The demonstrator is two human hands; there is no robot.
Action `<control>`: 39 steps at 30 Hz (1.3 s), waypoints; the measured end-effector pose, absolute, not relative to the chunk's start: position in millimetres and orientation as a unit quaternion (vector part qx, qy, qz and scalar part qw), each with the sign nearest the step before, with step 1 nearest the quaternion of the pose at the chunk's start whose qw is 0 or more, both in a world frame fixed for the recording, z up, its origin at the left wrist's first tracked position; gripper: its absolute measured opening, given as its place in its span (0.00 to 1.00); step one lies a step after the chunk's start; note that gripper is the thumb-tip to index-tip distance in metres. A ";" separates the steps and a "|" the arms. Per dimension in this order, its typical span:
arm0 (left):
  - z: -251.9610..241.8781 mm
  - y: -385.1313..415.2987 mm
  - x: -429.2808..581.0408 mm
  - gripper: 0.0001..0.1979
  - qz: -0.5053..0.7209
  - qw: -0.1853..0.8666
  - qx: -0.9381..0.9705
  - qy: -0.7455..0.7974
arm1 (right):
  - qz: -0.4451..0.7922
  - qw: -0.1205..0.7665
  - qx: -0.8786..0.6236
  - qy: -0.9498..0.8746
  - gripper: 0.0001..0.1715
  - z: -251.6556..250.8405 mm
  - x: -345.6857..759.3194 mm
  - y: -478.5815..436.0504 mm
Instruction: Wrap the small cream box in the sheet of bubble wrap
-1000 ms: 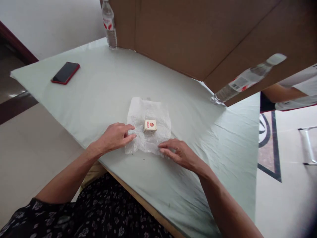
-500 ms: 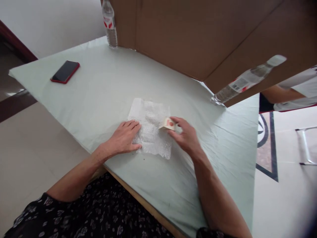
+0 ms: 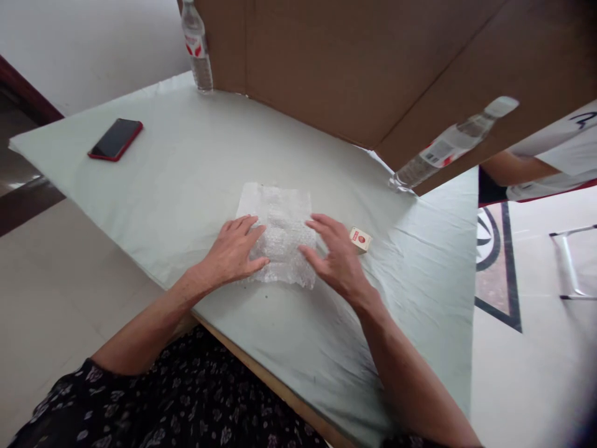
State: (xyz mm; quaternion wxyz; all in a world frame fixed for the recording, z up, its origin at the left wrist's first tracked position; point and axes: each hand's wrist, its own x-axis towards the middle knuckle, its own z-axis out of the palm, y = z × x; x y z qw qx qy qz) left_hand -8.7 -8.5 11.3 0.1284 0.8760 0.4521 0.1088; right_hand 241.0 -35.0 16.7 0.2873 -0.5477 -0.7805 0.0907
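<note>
A sheet of bubble wrap (image 3: 282, 233) lies flat on the pale green tablecloth in front of me. My left hand (image 3: 236, 249) rests at its left edge, fingers spread and holding nothing. At the right edge, my right hand (image 3: 333, 255) is open, with thumb and fingers apart over the sheet's border. Just to the right of that hand sits a small cream box (image 3: 360, 240) with a red mark, untouched on the cloth.
A red-cased phone (image 3: 115, 139) lies at the far left of the table (image 3: 168, 168). Two clear bottles (image 3: 198, 53) stand against a large cardboard panel (image 3: 317, 68) at the back. Beyond the panel, another person's arm (image 3: 517, 167) shows at right.
My right hand has let go of the small box, which now stands farther right on the cloth. That hand has come to the right edge of the bubble wrap.
</note>
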 end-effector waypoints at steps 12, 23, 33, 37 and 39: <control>-15.6 27.3 -46.8 0.51 0.022 0.177 0.904 0.388 | 0.189 0.102 -0.483 -0.849 0.61 -21.8 244.0 -5.4; 13.1 -1.5 -49.1 0.32 0.089 0.124 0.869 0.471 | 0.207 0.112 -0.470 -0.851 0.60 -26.4 250.9 -2.8; -12.9 -9.4 -9.2 0.22 0.148 0.196 0.894 0.375 | 0.214 0.179 -0.500 -0.820 0.45 18.2 275.6 -13.3; -20.2 -8.7 -15.3 0.22 0.172 0.210 0.887 0.373 | 0.085 0.204 -0.600 -0.769 0.43 36.7 326.0 -21.2; -21.5 -9.9 -15.0 0.21 0.203 0.215 0.877 0.379 | 0.066 0.170 -0.654 -0.734 0.43 28.4 343.8 -25.2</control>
